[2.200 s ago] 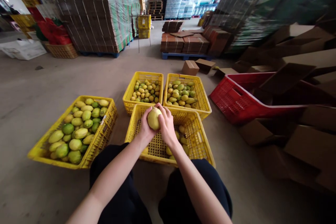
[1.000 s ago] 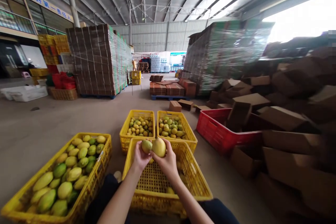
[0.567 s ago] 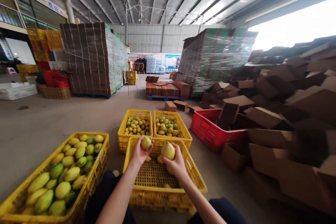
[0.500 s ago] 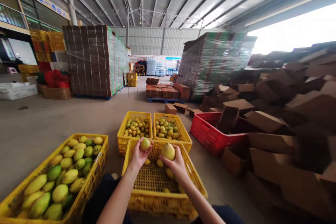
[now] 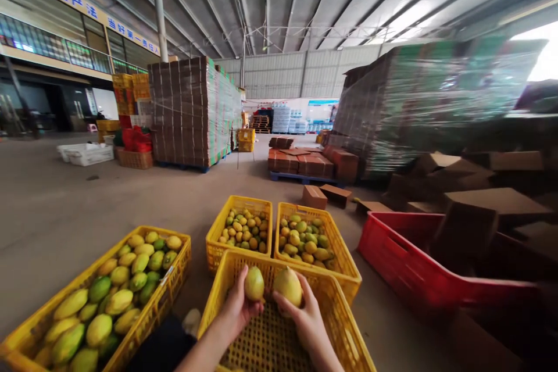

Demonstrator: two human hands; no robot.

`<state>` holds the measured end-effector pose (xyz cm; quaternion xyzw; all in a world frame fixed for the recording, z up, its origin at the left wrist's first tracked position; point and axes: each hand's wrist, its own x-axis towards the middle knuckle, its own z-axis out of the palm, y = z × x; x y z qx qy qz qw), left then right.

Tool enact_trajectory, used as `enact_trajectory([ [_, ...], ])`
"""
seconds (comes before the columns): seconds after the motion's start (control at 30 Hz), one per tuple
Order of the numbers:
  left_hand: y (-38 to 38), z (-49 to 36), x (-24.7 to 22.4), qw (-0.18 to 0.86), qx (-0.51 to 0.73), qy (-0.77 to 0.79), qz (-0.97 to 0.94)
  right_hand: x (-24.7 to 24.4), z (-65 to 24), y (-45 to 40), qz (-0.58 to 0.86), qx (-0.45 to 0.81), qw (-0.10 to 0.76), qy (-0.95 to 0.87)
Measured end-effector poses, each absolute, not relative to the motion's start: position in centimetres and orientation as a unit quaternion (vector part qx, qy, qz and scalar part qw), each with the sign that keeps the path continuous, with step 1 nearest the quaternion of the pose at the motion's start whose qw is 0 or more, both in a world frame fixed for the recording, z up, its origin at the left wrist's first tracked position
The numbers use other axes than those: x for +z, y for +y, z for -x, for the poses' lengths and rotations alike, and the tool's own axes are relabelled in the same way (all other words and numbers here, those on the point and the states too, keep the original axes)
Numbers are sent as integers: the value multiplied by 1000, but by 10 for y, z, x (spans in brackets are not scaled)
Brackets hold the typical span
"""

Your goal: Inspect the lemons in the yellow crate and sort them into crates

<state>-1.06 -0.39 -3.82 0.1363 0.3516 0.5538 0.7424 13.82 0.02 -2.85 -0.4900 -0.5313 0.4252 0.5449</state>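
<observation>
My left hand is closed around a yellow-green fruit, held over the near yellow crate. To its right, my right hand grips a larger yellow fruit between thumb and fingers. The two fruits are close but apart. Below them shows the slotted crate floor; my hands and forearms hide part of it. Two yellow crates of small fruit stand just beyond, the left one and the right one.
A long yellow crate full of large yellow and green fruit stands at the left. On the right are a red crate and loose cardboard boxes. Wrapped pallet stacks stand farther back.
The view has turned left, shifting the surroundings rightward. Both hands, still holding their fruits, appear lower in the picture, and the left fruit now stands more upright.
</observation>
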Motion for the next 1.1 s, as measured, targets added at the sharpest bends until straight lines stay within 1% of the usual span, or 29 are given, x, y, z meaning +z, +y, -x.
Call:
enact_trajectory([
  [0.17, -8, 6, -47, 755, 509, 398, -109, -22, -148, -7, 498, 417, 534, -541],
  [0.3, 1, 11, -36, 756, 505, 391, -142, -16, -158, -7, 519, 399, 532, -537],
  [0.37, 8, 16, -27, 720, 526, 392, -226, -18, -163, -7, 545, 382, 526, -529],
  [0.43, 14, 20, -20, 659, 551, 402, -316, -23, -169, -6, 565, 370, 520, -524],
  [0.57, 14, 19, -25, 539, 607, 439, -385, -32, -173, -5, 573, 355, 513, -531],
  [0.67, 3, 14, -35, 488, 598, 463, -436, -35, -171, -4, 586, 334, 505, -539],
  [0.83, -11, 11, -35, 422, 538, 433, -587, -37, -165, -2, 575, 302, 491, -581],
  [0.93, -12, 15, -28, 417, 545, 434, -584, -39, -162, -4, 548, 248, 494, -628],
  [1.1, -11, 19, -19, 447, 602, 426, -506, -42, -156, -6, 508, 176, 493, -684],
])
